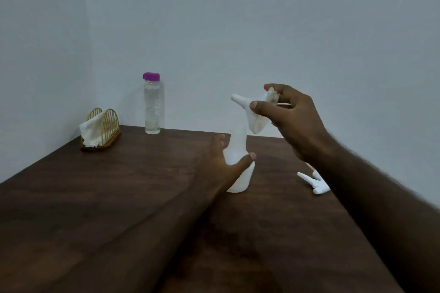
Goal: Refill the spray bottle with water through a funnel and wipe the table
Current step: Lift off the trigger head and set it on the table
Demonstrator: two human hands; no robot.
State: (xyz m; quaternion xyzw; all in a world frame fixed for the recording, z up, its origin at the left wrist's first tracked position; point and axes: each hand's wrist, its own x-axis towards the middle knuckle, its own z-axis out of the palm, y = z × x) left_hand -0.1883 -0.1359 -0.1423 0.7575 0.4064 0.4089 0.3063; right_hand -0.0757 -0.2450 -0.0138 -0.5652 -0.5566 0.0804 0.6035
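Dark wood table (107, 197), pale walls (238, 19) (corner), left hand (220, 166) gripping spray bottle (236, 146), right hand (297, 121) pinching funnel (245, 102).

Table (119, 197): dark brown, with wood grain in long streaks.
Spray bottle (240, 181): the one in your left hand (221, 162); milky white, plain.
Funnel (244, 102): the one in your right hand (297, 121); white, faintly translucent at the wide end.
Spray head (316, 184): white, like the bottle you hold.
Water bottle (152, 107): clear body, colourless contents.
Cap (151, 76): purple-magenta.
Napkin holder (108, 121): gold wire, thin upright bars under arches; dark brown base.
Napkins (91, 131): white, plain.
Wall (238, 19): pale grey-blue, plain.
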